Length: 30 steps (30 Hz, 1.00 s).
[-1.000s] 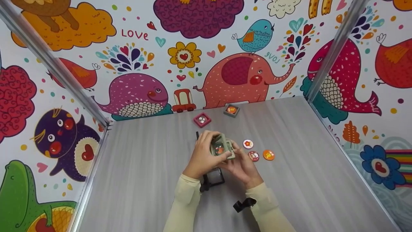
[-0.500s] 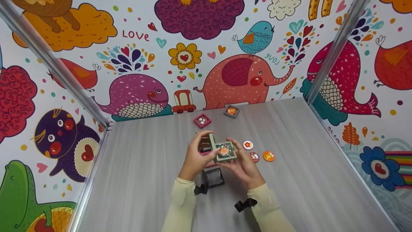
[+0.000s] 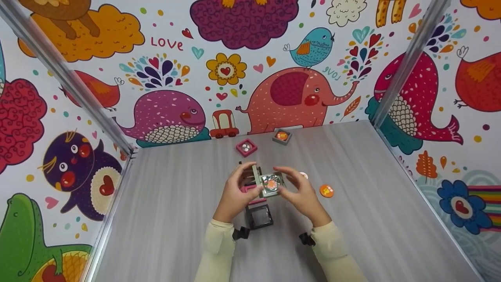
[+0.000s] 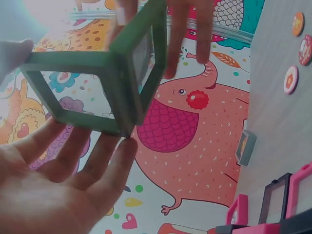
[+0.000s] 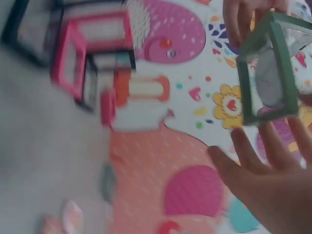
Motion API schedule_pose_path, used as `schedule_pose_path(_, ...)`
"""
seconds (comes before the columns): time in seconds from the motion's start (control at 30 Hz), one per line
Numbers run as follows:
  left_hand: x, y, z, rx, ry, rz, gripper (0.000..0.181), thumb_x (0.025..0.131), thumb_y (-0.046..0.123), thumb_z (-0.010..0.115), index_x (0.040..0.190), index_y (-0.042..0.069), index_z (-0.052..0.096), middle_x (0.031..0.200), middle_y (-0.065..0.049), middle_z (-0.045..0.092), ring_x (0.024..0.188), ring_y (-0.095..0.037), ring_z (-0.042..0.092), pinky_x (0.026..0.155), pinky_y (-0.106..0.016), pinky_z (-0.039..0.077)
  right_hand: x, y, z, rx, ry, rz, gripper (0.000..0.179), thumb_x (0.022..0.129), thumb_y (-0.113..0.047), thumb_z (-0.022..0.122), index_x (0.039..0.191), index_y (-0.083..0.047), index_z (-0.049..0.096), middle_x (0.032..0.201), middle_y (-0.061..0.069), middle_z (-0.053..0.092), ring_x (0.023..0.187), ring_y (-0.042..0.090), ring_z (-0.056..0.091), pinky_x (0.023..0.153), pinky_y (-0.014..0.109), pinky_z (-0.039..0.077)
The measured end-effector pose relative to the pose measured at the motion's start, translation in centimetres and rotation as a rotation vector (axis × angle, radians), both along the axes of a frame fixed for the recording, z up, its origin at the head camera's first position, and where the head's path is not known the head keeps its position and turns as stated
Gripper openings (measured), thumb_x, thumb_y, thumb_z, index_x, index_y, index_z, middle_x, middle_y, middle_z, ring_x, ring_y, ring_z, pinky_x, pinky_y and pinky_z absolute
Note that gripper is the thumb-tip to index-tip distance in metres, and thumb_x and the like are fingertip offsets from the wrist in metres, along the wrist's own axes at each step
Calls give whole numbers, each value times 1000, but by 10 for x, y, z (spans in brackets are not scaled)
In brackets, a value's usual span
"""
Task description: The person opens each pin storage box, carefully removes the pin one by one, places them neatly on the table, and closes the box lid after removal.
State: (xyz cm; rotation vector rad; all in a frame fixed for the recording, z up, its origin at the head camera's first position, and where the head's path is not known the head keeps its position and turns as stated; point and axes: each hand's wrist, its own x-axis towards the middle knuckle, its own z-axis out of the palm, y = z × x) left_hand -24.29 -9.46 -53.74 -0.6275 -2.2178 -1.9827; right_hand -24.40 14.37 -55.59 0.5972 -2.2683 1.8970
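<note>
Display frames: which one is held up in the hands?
The green frame, the only one of that colour; it is folded open and off the table, whereas the pink, grey and black frames rest on it.

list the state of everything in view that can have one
Green frame, open, gripped by left hand and right hand
Near black frame, apparently open
Near pink frame, open
Second black frame, apparently open
Back pink frame, shut, pale disc inside
Gray frame, shut, orange disc inside
Loose orange badge, lying flat
White badge, loose, flat
Red badge, loose, flat
</note>
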Motion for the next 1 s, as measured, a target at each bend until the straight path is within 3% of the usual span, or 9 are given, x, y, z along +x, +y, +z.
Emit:
schedule_pose_path(0.1, 4, -1, -2, -2, -1, -9, 64, 95, 14, 84, 153, 19, 57, 144, -11, 58, 130, -39, 62, 112, -55, 50, 5, 1, 6, 225, 74, 12, 53, 93, -7, 87, 143, -17, 70, 141, -4, 69, 135, 22, 61, 117, 59, 44)
schedule_pose_path(0.27, 9, -1, -4, -28, 1, -6, 66, 94, 19, 86, 153, 17, 57, 142, -9, 58, 129, -32, 64, 110, -48, 53, 5, 1, 10, 369, 176, 16, 52, 89, -10, 92, 136, -14, 73, 134, -4, 71, 125, 19, 65, 109, 52, 52)
schedule_pose_path(0.33, 12, -1, -5, -62, 8, -8, 67, 95, 20, 86, 153, 16, 55, 142, -8, 58, 129, -28, 64, 111, -45, 52, 3, 2, 9, 372, 215, 7, 49, 89, -12, 92, 134, -13, 74, 131, -4, 71, 123, 19, 64, 108, 51, 53)
schedule_pose_path(0.43, 22, -3, -7, -114, -10, -27, 67, 95, 21, 87, 153, 17, 54, 144, -6, 58, 129, -24, 64, 110, -43, 53, -1, 10, 9, 296, 224, -35, 44, 91, -12, 91, 131, -11, 75, 127, -2, 72, 119, 20, 64, 103, 47, 54)
schedule_pose_path(0.57, 45, -10, -15, -185, -74, -78, 68, 92, 18, 89, 151, 19, 54, 142, -2, 59, 129, -24, 64, 109, -42, 54, -13, 31, 13, 153, 204, -108, 40, 91, -2, 88, 128, -4, 74, 119, 6, 72, 104, 25, 67, 89, 36, 58)
schedule_pose_path(0.67, 66, -16, -28, -244, -121, -109, 69, 89, 15, 91, 148, 16, 56, 141, -2, 60, 129, -26, 64, 109, -42, 54, -29, 53, 16, 192, 197, -166, 39, 91, 1, 86, 128, 0, 73, 115, 10, 71, 96, 24, 67, 83, 32, 59)
schedule_pose_path(0.77, 84, -21, -44, -295, -180, -124, 69, 86, 18, 94, 146, 15, 58, 143, -4, 61, 126, -30, 66, 105, -45, 56, -47, 77, 15, 336, 134, -204, 42, 93, -4, 86, 132, -2, 71, 117, 10, 69, 99, 23, 64, 87, 38, 59)
schedule_pose_path(0.83, 94, -24, -55, -317, -236, -127, 70, 86, 19, 94, 146, 15, 59, 145, -8, 62, 123, -32, 68, 102, -45, 58, -60, 92, 9, 433, 42, -202, 45, 95, -9, 85, 136, -6, 69, 121, 9, 67, 105, 25, 60, 93, 46, 58)
schedule_pose_path(1.0, 105, -28, -77, -367, -291, -107, 74, 85, 21, 95, 148, 8, 59, 146, -14, 63, 124, -30, 68, 101, -36, 58, -90, 124, -23, 627, -158, -159, 49, 97, -12, 81, 142, -6, 64, 132, 13, 62, 117, 34, 57, 104, 56, 53)
